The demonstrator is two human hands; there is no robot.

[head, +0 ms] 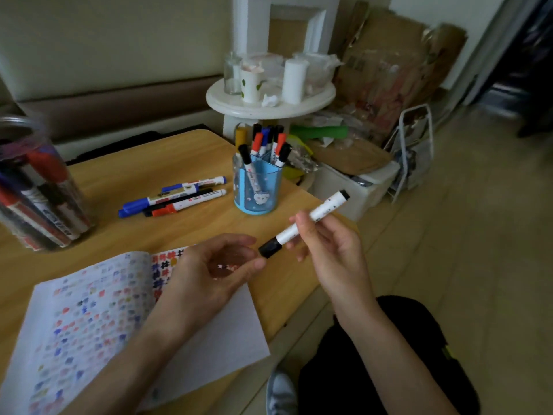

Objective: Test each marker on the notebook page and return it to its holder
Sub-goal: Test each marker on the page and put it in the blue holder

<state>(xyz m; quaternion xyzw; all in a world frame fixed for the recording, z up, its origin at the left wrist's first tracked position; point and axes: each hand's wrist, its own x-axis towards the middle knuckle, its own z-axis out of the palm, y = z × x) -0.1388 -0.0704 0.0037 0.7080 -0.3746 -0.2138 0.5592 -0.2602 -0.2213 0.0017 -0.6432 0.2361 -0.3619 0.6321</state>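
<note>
My right hand (326,244) grips a white marker with a black cap (302,224), held tilted above the table's right edge, cap end pointing down-left. My left hand (209,271) hovers over the open notebook (89,319), fingers loosely curled, fingertips close to the cap but holding nothing. The notebook pages are covered with many small coloured marks. A blue holder (257,187) with several capped markers stands behind the hands. Several loose markers (173,197) lie on the wooden table (125,169).
A clear jar (36,187) packed with markers stands at the table's left. Beyond the table a white round stand (269,106) carries cups and a paper roll. White bins, cardboard and bags crowd the floor at the right.
</note>
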